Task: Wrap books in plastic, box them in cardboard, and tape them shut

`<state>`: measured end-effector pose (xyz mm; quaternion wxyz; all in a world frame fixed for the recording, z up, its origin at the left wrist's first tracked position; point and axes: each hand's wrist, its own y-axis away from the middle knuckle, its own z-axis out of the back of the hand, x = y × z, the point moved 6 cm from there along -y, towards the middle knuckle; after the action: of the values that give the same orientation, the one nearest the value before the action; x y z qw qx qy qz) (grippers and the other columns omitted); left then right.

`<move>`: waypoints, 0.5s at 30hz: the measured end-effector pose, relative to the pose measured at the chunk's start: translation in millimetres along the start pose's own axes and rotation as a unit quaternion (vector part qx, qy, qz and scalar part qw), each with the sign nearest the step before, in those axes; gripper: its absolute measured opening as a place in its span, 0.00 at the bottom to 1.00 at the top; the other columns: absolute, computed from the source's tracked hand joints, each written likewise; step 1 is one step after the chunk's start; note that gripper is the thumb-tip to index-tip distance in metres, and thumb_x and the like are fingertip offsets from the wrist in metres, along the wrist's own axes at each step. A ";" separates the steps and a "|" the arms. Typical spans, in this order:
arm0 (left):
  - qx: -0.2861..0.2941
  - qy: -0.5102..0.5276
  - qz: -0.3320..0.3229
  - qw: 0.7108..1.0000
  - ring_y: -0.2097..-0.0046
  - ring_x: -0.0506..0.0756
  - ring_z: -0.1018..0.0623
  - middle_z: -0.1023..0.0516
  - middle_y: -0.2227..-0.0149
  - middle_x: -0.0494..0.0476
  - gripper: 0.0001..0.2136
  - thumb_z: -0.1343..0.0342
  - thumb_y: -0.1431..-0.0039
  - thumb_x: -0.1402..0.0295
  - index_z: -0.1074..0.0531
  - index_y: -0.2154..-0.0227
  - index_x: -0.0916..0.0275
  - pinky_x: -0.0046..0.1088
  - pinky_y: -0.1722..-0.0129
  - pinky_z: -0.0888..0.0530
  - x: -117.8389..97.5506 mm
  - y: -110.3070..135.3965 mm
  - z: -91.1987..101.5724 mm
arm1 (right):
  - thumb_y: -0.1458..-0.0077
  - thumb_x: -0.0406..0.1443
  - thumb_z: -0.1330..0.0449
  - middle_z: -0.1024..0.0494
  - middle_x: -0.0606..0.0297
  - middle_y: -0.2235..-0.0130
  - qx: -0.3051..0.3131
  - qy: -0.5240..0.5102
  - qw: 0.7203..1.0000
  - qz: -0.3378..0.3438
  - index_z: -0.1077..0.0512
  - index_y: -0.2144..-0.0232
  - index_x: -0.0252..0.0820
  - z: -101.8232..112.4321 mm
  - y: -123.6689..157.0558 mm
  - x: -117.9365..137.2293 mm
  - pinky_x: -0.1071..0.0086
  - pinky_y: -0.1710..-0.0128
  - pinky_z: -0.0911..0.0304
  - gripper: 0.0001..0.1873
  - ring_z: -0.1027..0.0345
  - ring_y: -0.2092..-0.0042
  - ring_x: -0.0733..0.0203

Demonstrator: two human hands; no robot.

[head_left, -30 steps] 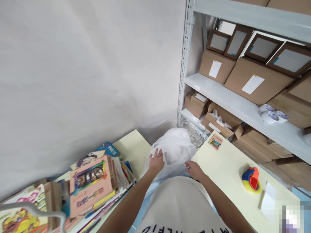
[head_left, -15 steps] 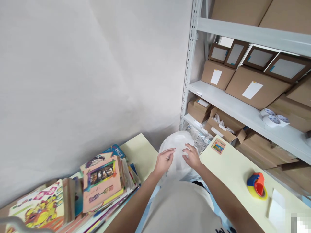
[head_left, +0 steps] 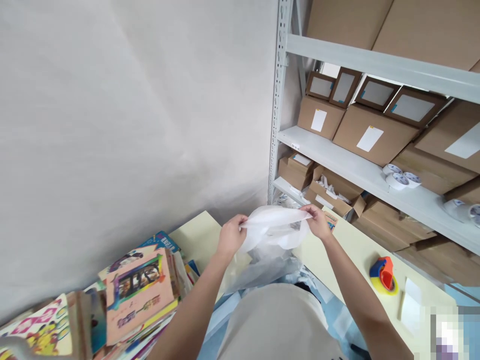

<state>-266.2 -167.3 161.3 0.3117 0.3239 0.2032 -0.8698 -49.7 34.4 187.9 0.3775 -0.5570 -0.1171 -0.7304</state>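
A thin white plastic bag hangs between my hands in front of my body, its mouth stretched wide. My left hand pinches the bag's rim at the left. At the opposite side, the rim is gripped by my right hand, thumb and fingers together. The lower part of the bag looks translucent and drapes toward my shirt. Just behind my right hand, a small picture card lies on the right table, partly covered by the hand.
Piled books cover the left table. On the right table sit a tape dispenser and a white paper. A metal shelf holds cardboard boxes and tape rolls. A grey wall stands ahead.
My hands have moved apart, now gripping the bag's rim on both sides. The bag has been spread open and lifted. The view has shifted slightly to the right.
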 end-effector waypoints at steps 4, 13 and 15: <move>-0.002 -0.030 -0.007 1.000 0.58 0.58 0.20 0.17 0.62 0.57 0.11 0.52 0.45 0.67 0.25 0.65 0.59 0.30 0.56 0.26 -1.2 -10.6 16.2 | 0.51 0.35 0.47 0.21 0.62 0.66 -0.043 0.130 0.990 -0.033 0.29 0.69 0.44 38.2 13.3 -5.4 0.63 0.58 0.35 0.08 0.28 0.63 0.56; 0.017 -0.041 0.015 0.999 0.61 0.58 0.20 0.17 0.65 0.55 0.10 0.47 0.46 0.61 0.25 0.67 0.59 0.29 0.58 0.27 -9.5 -63.8 0.0 | 0.55 0.43 0.39 0.31 0.71 0.75 -0.013 0.091 0.981 -0.168 0.34 0.74 0.43 108.0 83.1 -31.8 0.72 0.75 0.43 0.11 0.40 0.75 0.65; 0.039 -0.044 0.008 0.998 0.61 0.58 0.20 0.18 0.66 0.55 0.10 0.44 0.49 0.60 0.25 0.68 0.59 0.30 0.58 0.27 -16.8 -80.1 -17.9 | 0.58 0.42 0.35 0.32 0.72 0.77 0.032 0.078 0.970 -0.230 0.32 0.76 0.42 120.9 109.6 -37.1 0.74 0.77 0.46 0.11 0.41 0.76 0.66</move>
<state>-302.4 -92.6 172.4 0.3139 0.2991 0.1524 -0.8881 116.2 46.2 169.6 0.2249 -0.4444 -0.2358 -0.8345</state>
